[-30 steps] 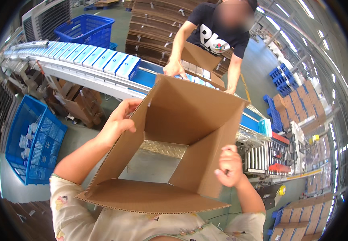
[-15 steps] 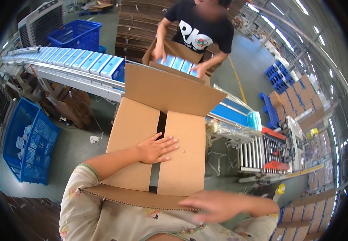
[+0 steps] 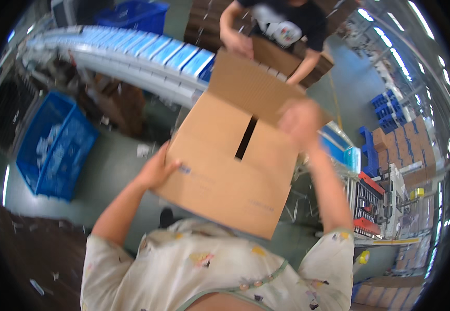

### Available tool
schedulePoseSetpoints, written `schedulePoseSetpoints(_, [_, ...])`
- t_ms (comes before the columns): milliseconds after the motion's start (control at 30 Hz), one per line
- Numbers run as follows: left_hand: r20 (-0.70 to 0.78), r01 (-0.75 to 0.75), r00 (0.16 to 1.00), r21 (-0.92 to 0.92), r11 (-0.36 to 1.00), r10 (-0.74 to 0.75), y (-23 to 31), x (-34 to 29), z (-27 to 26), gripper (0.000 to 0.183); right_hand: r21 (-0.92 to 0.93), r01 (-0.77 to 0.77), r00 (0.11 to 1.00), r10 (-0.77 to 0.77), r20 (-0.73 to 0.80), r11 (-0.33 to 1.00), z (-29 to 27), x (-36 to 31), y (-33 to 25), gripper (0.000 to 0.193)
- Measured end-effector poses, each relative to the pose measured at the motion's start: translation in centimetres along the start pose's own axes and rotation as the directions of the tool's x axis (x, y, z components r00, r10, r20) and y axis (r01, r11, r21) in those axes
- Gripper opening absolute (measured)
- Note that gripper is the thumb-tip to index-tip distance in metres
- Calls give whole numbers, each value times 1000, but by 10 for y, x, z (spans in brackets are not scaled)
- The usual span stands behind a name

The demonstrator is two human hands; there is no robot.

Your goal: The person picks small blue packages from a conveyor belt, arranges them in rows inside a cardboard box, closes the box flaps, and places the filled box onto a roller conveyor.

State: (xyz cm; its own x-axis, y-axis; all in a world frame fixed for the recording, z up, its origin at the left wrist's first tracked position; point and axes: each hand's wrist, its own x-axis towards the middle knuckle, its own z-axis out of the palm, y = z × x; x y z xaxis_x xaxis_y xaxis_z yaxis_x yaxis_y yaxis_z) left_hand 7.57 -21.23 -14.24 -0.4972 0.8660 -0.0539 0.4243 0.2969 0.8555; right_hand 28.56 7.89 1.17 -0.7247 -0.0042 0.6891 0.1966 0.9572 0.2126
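With the left hand [image 3: 157,170], grips the box [image 3: 212,155] by its left edge — thumb on top; with the right hand [image 3: 300,123] (blurred — cannot tell whether grasping), hovers by the raised flap [image 3: 251,83]. Holds the box between shirt [image 3: 199,269] and conveyor [image 3: 136,73], near blue-and-white packs [image 3: 170,56].

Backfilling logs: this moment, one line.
left hand: on carton edge; right hand: blurred, by far flap; far flap: raised; near flap: folded
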Motion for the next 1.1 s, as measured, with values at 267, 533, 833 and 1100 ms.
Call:
schedulePoseSetpoints(267, [-47, 170, 984, -8, 985, -170, 9, -9, 8, 70, -64, -527, 502, 371, 781, 847, -13, -65, -14, 49])
schedulePoseSetpoints(533, [186, 211, 975, -634, 744, -119, -14, 75, 25, 58, -201, -590, 529, 562, 636, 782, 8, -140, -55, 55])
schedulePoseSetpoints(833, [653, 722, 689, -659, 211, -315, -238, 94, 195, 54, -602, -699, 237, 919, 314, 386, 23, -169, -42, 57])
schedulePoseSetpoints(1100, [715, 731, 682, -669, 134, -152, -256, 56, 234, 62, -575, -795, 62, 969, 237, 192, 8, -177, -42, 61])
